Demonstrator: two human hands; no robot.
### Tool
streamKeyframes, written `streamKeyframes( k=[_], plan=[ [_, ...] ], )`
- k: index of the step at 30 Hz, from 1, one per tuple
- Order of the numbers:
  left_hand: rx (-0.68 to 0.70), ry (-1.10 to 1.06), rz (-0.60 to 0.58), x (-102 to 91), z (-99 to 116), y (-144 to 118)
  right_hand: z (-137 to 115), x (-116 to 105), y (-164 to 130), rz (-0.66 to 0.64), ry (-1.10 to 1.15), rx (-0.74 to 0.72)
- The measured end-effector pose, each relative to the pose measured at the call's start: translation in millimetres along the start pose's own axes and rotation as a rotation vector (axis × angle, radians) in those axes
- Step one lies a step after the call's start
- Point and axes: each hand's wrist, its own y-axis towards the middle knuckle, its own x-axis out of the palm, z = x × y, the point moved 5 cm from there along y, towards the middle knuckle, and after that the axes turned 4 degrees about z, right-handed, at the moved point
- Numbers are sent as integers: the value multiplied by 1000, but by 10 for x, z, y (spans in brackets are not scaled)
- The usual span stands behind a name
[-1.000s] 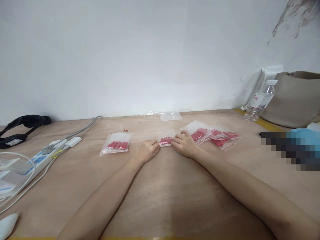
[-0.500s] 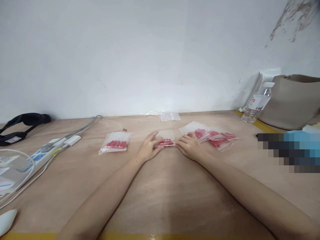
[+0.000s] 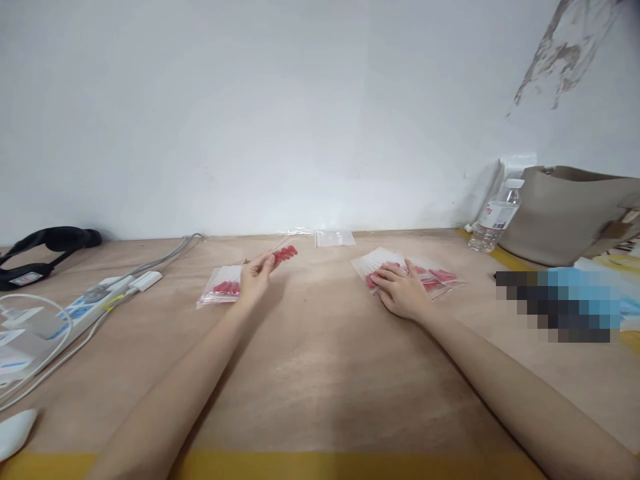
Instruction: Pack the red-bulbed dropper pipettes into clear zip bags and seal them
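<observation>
head view: left hand (image 3: pixel 256 277) holds small bag (image 3: pixel 284 254) tilted up-right.

Pixelated patch (image 3: pixel 557 305), perhaps a co-worker

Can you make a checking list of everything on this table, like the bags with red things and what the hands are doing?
Surface: wooden table, yellow tape on its near edge.
Job's things: bag of red pieces lifted by left hand; flat bag beneath; pile of bags under right hand.
Clutter: empty bag, water bottle, beige bag, black strap.
Hands: left pinching, right pressing flat.
Cables: power strip, grey cord.
Surroundings: white wall, paint peeling.
</observation>
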Motion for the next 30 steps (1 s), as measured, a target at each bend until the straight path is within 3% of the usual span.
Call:
streamKeyframes(
  k=[4,6,9,13,16,18,21,23,26,30],
  plan=[
    [27,83,-42,-675,-20,26,-80,112,60,32,101,7],
    [70,185,-146,-923,-94,-64,-179,182,110,21,212,26],
    [124,321,-297,-1110,-262,-230,-423,270,238,25,405,48],
    [221,449,-421,-1118,-313,-287,-815,361,436,23,532,24],
    [318,596,-492,-987,-126,-231,-968,364,489,45,558,-16],
    [377,653,-466,-821,86,-212,-953,326,458,60,567,-55],
    [443,560,-492,-366,403,-319,-767,273,352,34,540,-47],
    [449,462,-601,23,520,-455,-604,245,274,23,519,-14],
    [425,302,-649,469,560,-580,-434,209,187,44,539,-3],
    [378,225,-618,686,457,-584,-372,217,155,78,604,-14]
  ],
)
